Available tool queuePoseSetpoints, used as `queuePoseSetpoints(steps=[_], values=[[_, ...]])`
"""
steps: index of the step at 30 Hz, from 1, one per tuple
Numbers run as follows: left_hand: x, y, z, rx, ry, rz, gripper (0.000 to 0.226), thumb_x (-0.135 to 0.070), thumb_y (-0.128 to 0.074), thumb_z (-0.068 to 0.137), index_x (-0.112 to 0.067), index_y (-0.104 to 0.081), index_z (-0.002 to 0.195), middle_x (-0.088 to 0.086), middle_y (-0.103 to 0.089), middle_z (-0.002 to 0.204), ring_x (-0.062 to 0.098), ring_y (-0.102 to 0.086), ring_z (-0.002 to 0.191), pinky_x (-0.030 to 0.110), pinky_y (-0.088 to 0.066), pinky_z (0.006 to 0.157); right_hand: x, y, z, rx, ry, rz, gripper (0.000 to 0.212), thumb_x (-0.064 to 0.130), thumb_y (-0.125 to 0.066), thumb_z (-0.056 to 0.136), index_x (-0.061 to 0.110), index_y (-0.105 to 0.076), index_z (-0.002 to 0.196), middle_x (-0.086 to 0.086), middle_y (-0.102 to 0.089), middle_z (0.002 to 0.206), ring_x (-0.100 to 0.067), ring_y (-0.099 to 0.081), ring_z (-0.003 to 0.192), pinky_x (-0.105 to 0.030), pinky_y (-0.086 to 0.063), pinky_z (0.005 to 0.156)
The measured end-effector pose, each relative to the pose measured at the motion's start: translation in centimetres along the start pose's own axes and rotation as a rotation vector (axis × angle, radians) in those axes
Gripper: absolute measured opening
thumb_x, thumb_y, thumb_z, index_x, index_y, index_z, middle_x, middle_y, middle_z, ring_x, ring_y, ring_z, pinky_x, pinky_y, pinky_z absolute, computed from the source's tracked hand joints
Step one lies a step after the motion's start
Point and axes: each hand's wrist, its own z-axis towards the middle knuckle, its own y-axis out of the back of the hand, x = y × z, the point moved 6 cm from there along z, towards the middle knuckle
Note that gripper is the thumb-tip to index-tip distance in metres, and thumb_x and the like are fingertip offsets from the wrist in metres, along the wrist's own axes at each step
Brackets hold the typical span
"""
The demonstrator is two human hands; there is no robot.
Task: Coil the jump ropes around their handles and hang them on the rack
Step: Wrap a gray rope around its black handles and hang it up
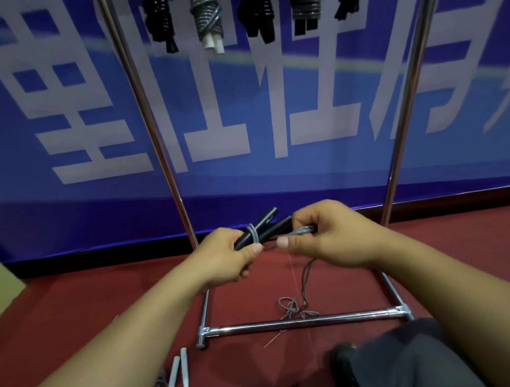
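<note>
Red carpet is covering the floor and a big blue banner is hanging behind everything, with huge white characters on it that are too cropped and blurry for me to read. Chrome rack is standing right in front, its base bar lying across the floor and two uprights going up. Left hand is gripping a pair of black handles held side by side, with a loop of grey rope wrapping around them. Right hand is pinching a bunch of that grey rope just beside the handles, fingers curled over it. Loose end of it is dangling down and piling up by the base bar. Already coiled ropes are hanging along the top. Two white handles are lying on the carpet bottom left. No brand visible.
</note>
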Motion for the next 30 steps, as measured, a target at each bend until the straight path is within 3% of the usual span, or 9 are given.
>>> queuePoseSetpoints(steps=[2,7,12,15,18,20,25,30], values=[[-0.2,-0.2,-0.2,0.017,-0.003,0.06,0.022,-0.023,-0.064,0.097,-0.012,-0.062,0.078,0.002,-0.06,0.063,0.002,-0.053,0.046,0.015,-0.043,0.047,0.3,0.1,0.0,-0.048,0.064,-0.063,0.043,0.037,-0.076,0.086,0.013,-0.051,0.061,0.009,-0.042,0.052,-0.006,-0.038,0.051,-0.027,-0.035,0.052],[-1.0,-1.3,-0.9,0.158,-0.013,0.017,0.02,-0.018,-0.058,0.101,-0.012,-0.058,0.082,0.003,-0.062,0.063,0.005,-0.058,0.045,0.018,-0.047,0.048,0.6,0.3,0.1,-0.146,0.139,-0.154,0.041,0.042,-0.072,0.089,0.018,-0.052,0.063,0.005,-0.046,0.054,-0.007,-0.039,0.052,-0.031,-0.035,0.052],[-1.7,-2.5,-1.3,0.281,-0.092,0.093,0.004,-0.019,-0.056,0.102,-0.016,-0.057,0.1,0.006,-0.064,0.078,0.013,-0.06,0.052,0.027,-0.051,0.052,0.5,0.6,0.2,-0.207,0.134,-0.196,0.031,0.047,-0.067,0.091,0.022,-0.063,0.072,0.007,-0.06,0.065,-0.006,-0.055,0.062,-0.034,-0.046,0.06],[-2.0,-3.6,-1.8,0.355,-0.109,0.149,0.019,-0.019,-0.056,0.102,-0.011,-0.055,0.119,0.003,-0.063,0.075,0.013,-0.057,0.05,0.029,-0.05,0.051,0.4,0.8,0.4,-0.21,0.137,-0.223,0.023,0.044,-0.064,0.094,0.025,-0.074,0.088,0.01,-0.068,0.079,-0.003,-0.063,0.077,-0.031,-0.05,0.069],[-2.5,-4.5,-2.2,0.409,-0.139,0.155,0.002,-0.019,-0.056,0.102,-0.017,-0.057,0.102,0.004,-0.063,0.075,0.015,-0.058,0.052,0.03,-0.05,0.052,0.1,0.7,0.6,-0.195,0.115,-0.253,0.023,0.043,-0.064,0.094,0.023,-0.075,0.09,0.012,-0.068,0.081,-0.004,-0.063,0.079,-0.027,-0.048,0.069],[-2.6,-4.7,-2.3,0.415,-0.133,0.143,0.014,-0.018,-0.057,0.101,-0.022,-0.053,0.088,0.004,-0.064,0.075,0.018,-0.06,0.055,0.029,-0.051,0.052,0.0,0.7,0.7,-0.197,0.097,-0.256,0.022,0.042,-0.065,0.093,0.023,-0.075,0.091,0.011,-0.068,0.08,-0.005,-0.064,0.079,-0.029,-0.05,0.07],[-2.4,-4.8,-2.5,0.445,-0.105,0.096,0.013,-0.017,-0.06,0.1,-0.015,-0.053,0.089,0.009,-0.067,0.077,0.021,-0.07,0.067,0.03,-0.058,0.058,-0.7,0.8,0.8,-0.195,0.036,-0.253,0.021,0.04,-0.065,0.094,0.022,-0.074,0.09,0.001,-0.073,0.081,-0.014,-0.067,0.079,-0.036,-0.054,0.071],[-2.9,-4.7,-2.5,0.44,-0.19,0.119,0.02,-0.016,-0.064,0.097,-0.012,-0.05,0.084,0.005,-0.065,0.074,0.021,-0.073,0.071,0.033,-0.059,0.064,-1.1,0.8,1.0,-0.18,-0.032,-0.188,0.015,0.037,-0.067,0.094,0.024,-0.074,0.09,0.005,-0.073,0.083,-0.009,-0.068,0.082,-0.036,-0.056,0.078]])
